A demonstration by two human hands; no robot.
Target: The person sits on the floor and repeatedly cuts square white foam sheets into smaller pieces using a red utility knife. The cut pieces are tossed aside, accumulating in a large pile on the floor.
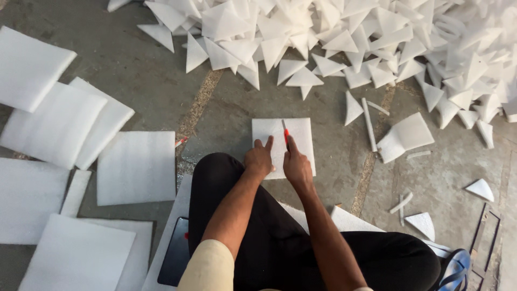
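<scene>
The light is soft and even daylight with only faint shadows, the white foam triangles (377, 43) at the top right are slightly overexposed, and the wide lens bends the edges.

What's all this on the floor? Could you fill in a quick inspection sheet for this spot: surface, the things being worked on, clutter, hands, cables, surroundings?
Surface: grey concrete floor, worn, with seams.
Job's things: white foam square flat on the floor; red-handled knife lying across it.
Clutter: big pile of foam triangles ahead; uncut foam sheets to the left; thin offcut strips to the right.
Hands: left hand presses the square; right hand grips the knife.
Cables: nothing seen.
Surroundings: dark flat device by the knee; blue sandal at lower right.
</scene>
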